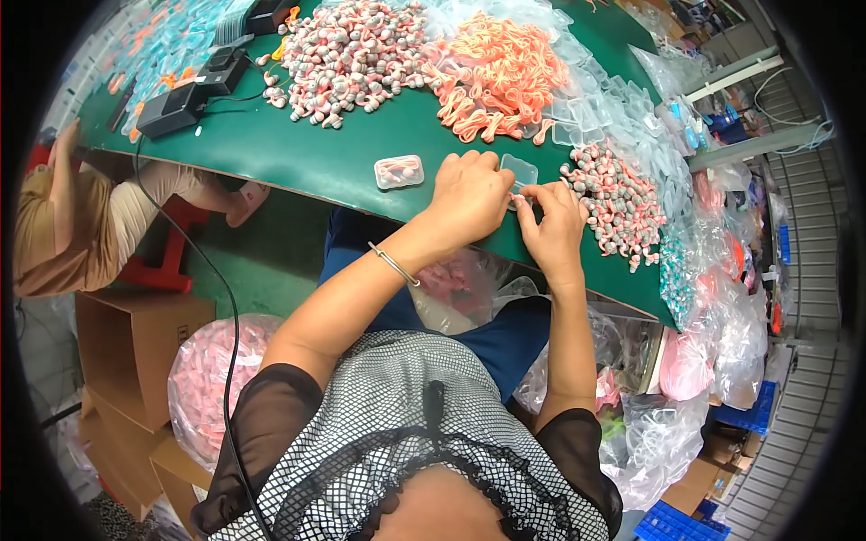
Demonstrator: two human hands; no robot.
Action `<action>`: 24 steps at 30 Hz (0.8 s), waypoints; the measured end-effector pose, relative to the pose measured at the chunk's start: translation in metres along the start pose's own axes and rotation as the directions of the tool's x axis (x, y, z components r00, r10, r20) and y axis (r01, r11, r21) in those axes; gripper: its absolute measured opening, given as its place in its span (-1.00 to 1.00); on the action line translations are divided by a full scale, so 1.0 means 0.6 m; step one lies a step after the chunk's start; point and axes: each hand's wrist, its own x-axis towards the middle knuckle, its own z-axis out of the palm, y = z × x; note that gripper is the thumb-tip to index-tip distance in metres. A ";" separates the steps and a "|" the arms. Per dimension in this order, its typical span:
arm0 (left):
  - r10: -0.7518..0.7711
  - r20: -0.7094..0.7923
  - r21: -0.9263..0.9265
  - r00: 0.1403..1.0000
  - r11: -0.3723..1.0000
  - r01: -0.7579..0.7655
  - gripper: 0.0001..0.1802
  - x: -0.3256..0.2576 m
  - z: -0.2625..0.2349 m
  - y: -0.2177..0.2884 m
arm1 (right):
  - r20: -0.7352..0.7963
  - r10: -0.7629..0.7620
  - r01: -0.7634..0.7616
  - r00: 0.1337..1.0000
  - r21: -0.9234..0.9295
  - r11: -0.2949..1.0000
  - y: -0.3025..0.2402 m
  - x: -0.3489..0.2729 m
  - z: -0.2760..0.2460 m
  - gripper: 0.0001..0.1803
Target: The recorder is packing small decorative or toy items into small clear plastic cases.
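Both hands meet at a small clear plastic box (520, 166) near the table's front edge, its lid raised. My left hand (471, 197) is closed, knuckles up, at the box's left side; what its fingers hold is hidden. My right hand (554, 222) pinches with thumb and forefinger at the box's near right side. Something small and pinkish shows between the fingertips, too little to name. To the left of my left hand lies a closed clear box (399, 171) with a pale orange cord inside.
Heaps of orange cords (496, 77), grey-pink striped beads (352, 59) and more such beads (616, 203) cover the green table (298, 160). Clear boxes (622, 117) pile at the right. A black cable (230, 311) hangs at the left, where another person (99, 216) sits.
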 end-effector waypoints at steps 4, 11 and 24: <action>0.051 0.029 -0.006 0.998 0.999 -0.051 -0.81 -0.002 -0.012 -0.004 | 0.062 -0.032 0.033 0.998 -0.004 0.999 0.013 0.012 -0.012 -0.91; 0.041 0.161 -0.041 0.986 0.999 -0.035 -0.54 -0.002 -0.020 -0.007 | 0.244 -0.083 0.047 0.966 0.150 0.988 0.038 0.054 -0.023 -0.89; -0.033 0.208 -0.029 0.978 0.999 0.040 -0.58 0.011 -0.003 -0.005 | -0.018 -0.279 0.262 0.960 -0.292 0.920 0.112 0.153 0.044 -0.82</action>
